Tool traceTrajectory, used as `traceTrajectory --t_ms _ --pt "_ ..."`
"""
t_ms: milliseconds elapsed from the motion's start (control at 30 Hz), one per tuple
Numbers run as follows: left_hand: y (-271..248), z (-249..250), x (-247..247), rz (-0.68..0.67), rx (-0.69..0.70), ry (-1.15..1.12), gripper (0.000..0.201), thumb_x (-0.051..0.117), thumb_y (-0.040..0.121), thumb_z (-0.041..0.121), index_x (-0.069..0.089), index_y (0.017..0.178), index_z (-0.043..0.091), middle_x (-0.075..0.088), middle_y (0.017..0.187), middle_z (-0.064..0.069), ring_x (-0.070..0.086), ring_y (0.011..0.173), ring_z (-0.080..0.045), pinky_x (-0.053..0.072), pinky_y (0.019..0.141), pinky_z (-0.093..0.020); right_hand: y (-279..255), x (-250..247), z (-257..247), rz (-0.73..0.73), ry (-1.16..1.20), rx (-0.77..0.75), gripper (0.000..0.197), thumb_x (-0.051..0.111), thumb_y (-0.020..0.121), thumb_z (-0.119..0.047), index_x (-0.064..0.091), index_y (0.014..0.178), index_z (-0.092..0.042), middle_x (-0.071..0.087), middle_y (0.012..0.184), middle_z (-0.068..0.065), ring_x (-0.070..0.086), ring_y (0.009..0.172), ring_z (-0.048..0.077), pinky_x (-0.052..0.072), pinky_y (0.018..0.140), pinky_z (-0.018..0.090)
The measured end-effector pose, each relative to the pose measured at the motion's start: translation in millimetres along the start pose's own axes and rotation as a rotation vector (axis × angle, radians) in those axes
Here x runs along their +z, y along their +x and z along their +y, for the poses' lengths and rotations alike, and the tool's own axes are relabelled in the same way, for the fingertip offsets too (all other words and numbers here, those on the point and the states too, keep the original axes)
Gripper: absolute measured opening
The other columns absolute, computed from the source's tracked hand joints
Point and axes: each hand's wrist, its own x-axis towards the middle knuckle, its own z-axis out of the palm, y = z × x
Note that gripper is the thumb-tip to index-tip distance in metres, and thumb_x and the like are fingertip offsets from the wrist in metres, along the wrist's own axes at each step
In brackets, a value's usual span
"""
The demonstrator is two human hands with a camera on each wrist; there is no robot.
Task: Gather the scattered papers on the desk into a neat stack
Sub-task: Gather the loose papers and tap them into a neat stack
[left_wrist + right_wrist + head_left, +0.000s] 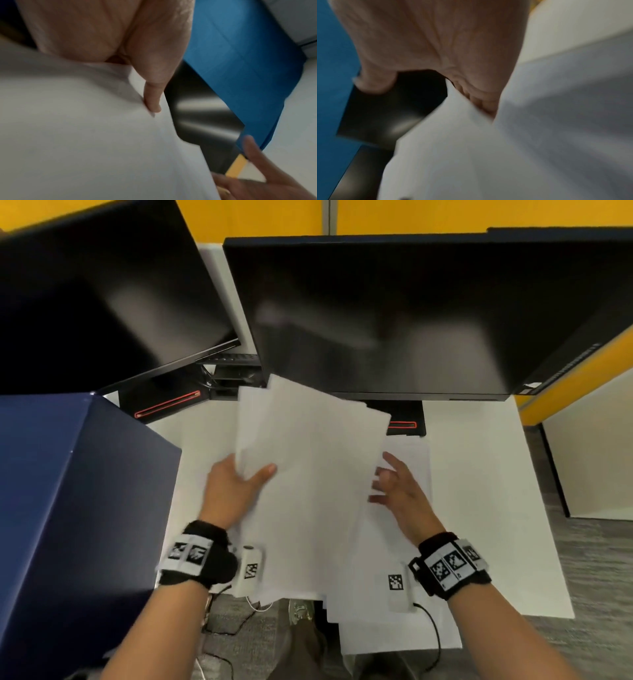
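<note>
My left hand grips a fanned bundle of white papers by its left edge, thumb on top and fingers hidden beneath, and the sheets are lifted off the white desk. In the left wrist view the thumb presses down on the paper bundle. My right hand is at the bundle's right edge with fingers spread and blurred. In the right wrist view its palm is above the papers. More sheets lie flat under that hand, and one sheet overhangs the desk's front edge.
Two dark monitors stand at the back on black bases with red lines. A tall blue box fills the left side. Yellow partitions are behind. Grey carpet and cables lie below the desk's front edge.
</note>
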Motion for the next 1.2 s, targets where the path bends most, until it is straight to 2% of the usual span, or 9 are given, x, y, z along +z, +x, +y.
traceTrajectory --t_ms 133,233,400,567,667,800,1033,1133,1200 --pt "-8.5 -34.3 72.2 -0.205 -0.154 -0.092 0.051 0.082 0.079 0.042 0.064 0.121 0.020 0.073 0.110 0.006 0.070 0.096 -0.009 0.051 0.075 -0.016 2.0 -2.9 9.8 0.135 -0.197 0.060 0.055 0.072 0.084 -0.035 0.052 0.132 -0.019 0.066 0.121 -0.004 0.064 0.110 0.017 0.050 0.090 0.032" --pt "-9.2 -62.3 101.9 -0.180 -0.278 -0.029 0.054 0.078 0.081 0.045 0.056 0.125 0.023 0.067 0.109 0.003 0.067 0.100 -0.016 0.049 0.080 -0.022 1.1 -24.1 31.1 0.296 -0.326 0.151 0.047 0.070 0.085 -0.019 0.053 0.127 -0.009 0.065 0.119 0.009 0.062 0.101 0.023 0.046 0.083 0.028" --pt "0.8 -76.8 127.3 -0.155 -0.267 0.178 0.060 0.067 0.090 0.044 0.050 0.139 0.015 0.059 0.128 -0.008 0.058 0.102 -0.017 0.044 0.091 -0.025 15.2 -63.8 59.7 0.664 -0.622 0.419 0.078 0.069 0.082 -0.036 0.035 0.145 -0.006 0.035 0.144 0.022 0.036 0.128 0.041 0.037 0.104 0.050" --pt "5.4 -60.6 156.9 -0.289 -0.217 0.345 0.064 0.055 0.098 0.041 0.036 0.151 0.008 0.043 0.150 -0.014 0.045 0.136 -0.031 0.038 0.111 -0.037 41.0 -43.3 55.1 0.460 -0.520 0.351 0.075 0.059 0.089 -0.043 0.029 0.149 -0.010 0.031 0.143 0.020 0.043 0.127 0.043 0.041 0.106 0.048" --pt "7.9 -65.9 132.0 -0.117 -0.208 0.413 0.071 0.061 0.089 0.052 0.045 0.145 0.012 0.048 0.140 -0.017 0.048 0.129 -0.035 0.043 0.107 -0.043 40.5 -48.4 51.5 0.491 -0.478 0.306 0.080 0.059 0.088 -0.049 0.027 0.152 -0.013 0.031 0.148 0.020 0.038 0.133 0.041 0.036 0.110 0.050" --pt "5.0 -103.5 71.3 0.195 -0.473 0.475 0.086 0.061 0.081 0.064 0.043 0.143 0.007 0.046 0.140 -0.020 0.045 0.127 -0.039 0.041 0.105 -0.052 10.8 -69.5 64.2 0.508 -0.507 0.382 0.089 0.059 0.086 -0.057 0.024 0.152 -0.008 0.025 0.150 0.023 0.034 0.135 0.041 0.031 0.112 0.047" --pt "-0.6 -96.0 86.1 -0.024 -0.418 0.152 0.066 0.066 0.092 0.039 0.041 0.139 0.001 0.060 0.133 -0.022 0.062 0.117 -0.037 0.050 0.093 -0.033 12.3 -28.4 81.4 0.249 -0.592 0.300 0.081 0.064 0.086 -0.046 0.028 0.151 -0.016 0.032 0.144 0.016 0.042 0.130 0.038 0.035 0.112 0.044" --pt "-3.0 -99.6 75.6 0.075 -0.441 0.034 0.062 0.068 0.088 0.043 0.047 0.136 0.011 0.067 0.123 -0.013 0.067 0.100 -0.031 0.052 0.082 -0.029 22.8 -30.2 69.6 0.387 -0.561 0.365 0.076 0.064 0.086 -0.043 0.033 0.148 -0.012 0.036 0.145 0.019 0.037 0.132 0.037 0.037 0.109 0.046" --pt "8.3 -103.2 65.2 0.144 -0.458 0.029 0.062 0.061 0.092 0.048 0.046 0.140 0.012 0.065 0.128 -0.012 0.065 0.107 -0.033 0.052 0.090 -0.034 35.4 -36.3 58.2 0.499 -0.500 0.389 0.078 0.061 0.087 -0.045 0.031 0.149 -0.009 0.031 0.147 0.020 0.036 0.134 0.039 0.036 0.109 0.047"
